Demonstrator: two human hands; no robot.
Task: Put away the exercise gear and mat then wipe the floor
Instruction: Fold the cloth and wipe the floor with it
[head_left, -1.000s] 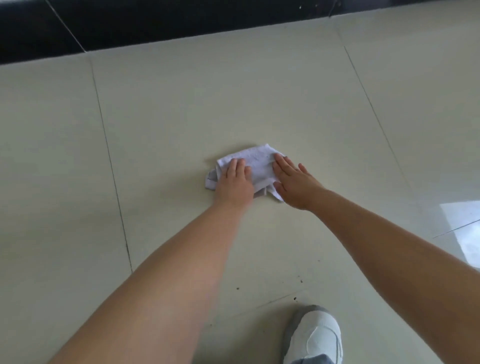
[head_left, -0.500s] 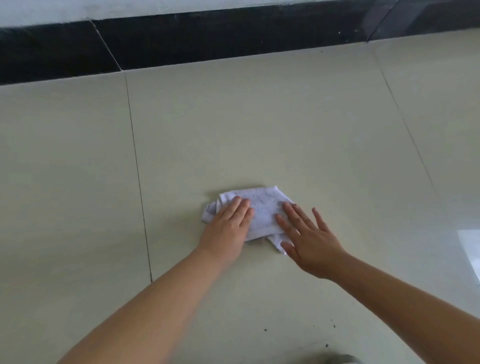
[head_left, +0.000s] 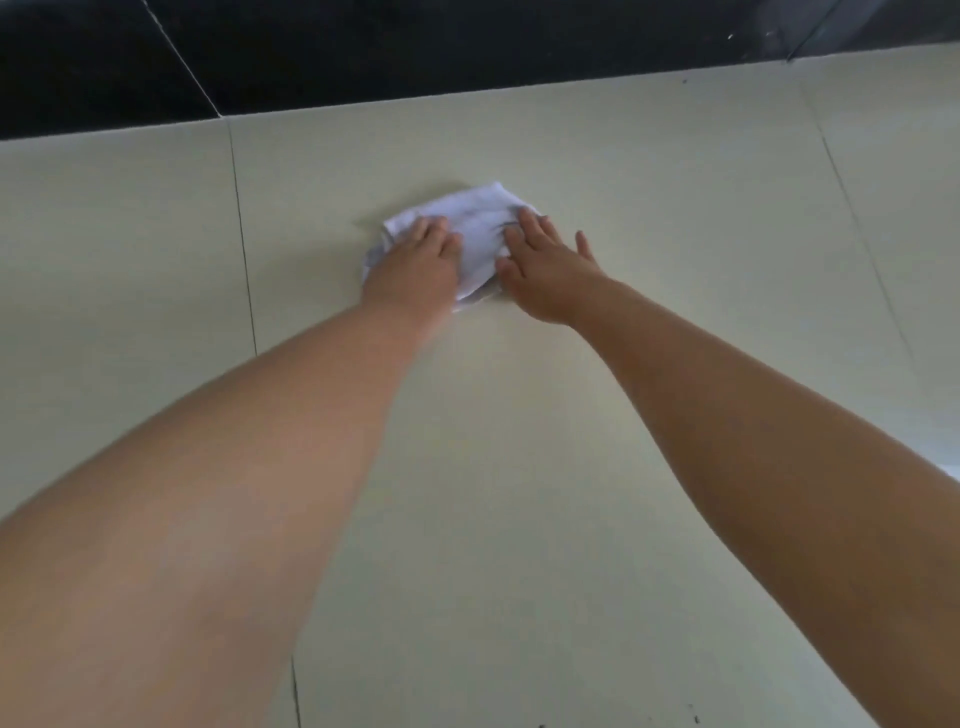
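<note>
A crumpled white cloth (head_left: 474, 228) lies flat on the pale tiled floor (head_left: 649, 218), a little short of the dark skirting. My left hand (head_left: 415, 262) presses palm-down on the cloth's left half, fingers together. My right hand (head_left: 545, 260) presses on its right edge with fingers spread, part of the palm resting on the bare tile. Both arms are stretched far forward. No exercise gear or mat is in view.
A black skirting band (head_left: 415, 52) runs along the far edge of the floor. Dark grout lines (head_left: 244, 260) cross the tiles left and right of the cloth. A few dark specks (head_left: 693, 719) lie on the tile near the bottom edge.
Both hands have pushed the cloth forward, away from me and closer to the black skirting. My arms are now more extended. The white shoe seen earlier is out of view.
</note>
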